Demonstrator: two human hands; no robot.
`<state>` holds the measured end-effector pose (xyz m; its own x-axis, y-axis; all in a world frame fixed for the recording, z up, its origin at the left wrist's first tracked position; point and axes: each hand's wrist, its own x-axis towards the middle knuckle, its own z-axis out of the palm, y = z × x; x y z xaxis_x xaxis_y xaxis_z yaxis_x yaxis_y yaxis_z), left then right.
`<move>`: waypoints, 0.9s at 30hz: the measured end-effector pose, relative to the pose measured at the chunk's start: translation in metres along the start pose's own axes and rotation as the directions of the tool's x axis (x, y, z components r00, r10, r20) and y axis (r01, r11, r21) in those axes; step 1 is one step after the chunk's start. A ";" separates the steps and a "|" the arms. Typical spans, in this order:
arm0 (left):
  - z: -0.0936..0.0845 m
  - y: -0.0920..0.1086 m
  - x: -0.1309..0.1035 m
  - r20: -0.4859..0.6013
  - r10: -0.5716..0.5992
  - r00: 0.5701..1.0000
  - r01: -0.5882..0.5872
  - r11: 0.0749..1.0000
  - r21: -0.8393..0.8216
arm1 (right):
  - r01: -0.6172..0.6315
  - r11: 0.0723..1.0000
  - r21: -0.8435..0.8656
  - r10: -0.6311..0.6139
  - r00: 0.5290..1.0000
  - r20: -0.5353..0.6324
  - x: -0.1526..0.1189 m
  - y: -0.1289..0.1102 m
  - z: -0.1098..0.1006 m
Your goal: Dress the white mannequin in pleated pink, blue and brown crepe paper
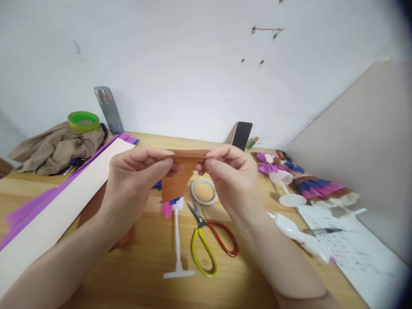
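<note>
Hands [138,184] [234,180] pinch brown paper [177,182]; it partly hides pink-and-blue paper [168,209] behind.

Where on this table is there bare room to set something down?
The table shows bare wood between the left forearm and the white stand, and between the scissors and the right forearm. It is crowded at left, with brown cloth and purple paper, and at right, with ruffled paper and a written sheet.

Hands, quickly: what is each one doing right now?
Left hand: closed, pinching the brown strip.
Right hand: closed, pinching the same strip's other end.
</note>
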<state>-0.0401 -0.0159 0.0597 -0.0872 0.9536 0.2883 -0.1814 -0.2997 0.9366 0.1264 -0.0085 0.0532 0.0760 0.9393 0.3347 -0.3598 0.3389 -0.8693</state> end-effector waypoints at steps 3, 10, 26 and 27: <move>0.003 -0.001 0.000 0.003 -0.015 1.000 0.015 0.998 -0.062 | 0.006 1.000 0.025 -0.005 1.000 -0.020 0.001 0.001 0.001; 0.009 -0.001 -0.001 0.014 -0.085 0.996 0.086 0.987 -0.135 | 0.028 0.999 0.031 -0.026 0.997 -0.072 0.002 0.003 0.002; 0.014 -0.004 -0.005 -0.044 -0.081 0.996 0.075 0.990 -0.123 | 0.037 0.999 0.024 -0.035 0.997 -0.074 0.003 0.005 0.003; 0.014 -0.004 -0.005 -0.045 -0.079 0.996 0.072 0.989 -0.127 | 0.038 0.999 0.021 -0.036 0.996 -0.076 0.003 0.005 0.003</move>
<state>-0.0252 -0.0187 0.0575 -0.1168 0.9719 0.2044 -0.3103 -0.2312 0.9221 0.1221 -0.0044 0.0504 0.1594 0.9278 0.3372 -0.3763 0.3729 -0.8481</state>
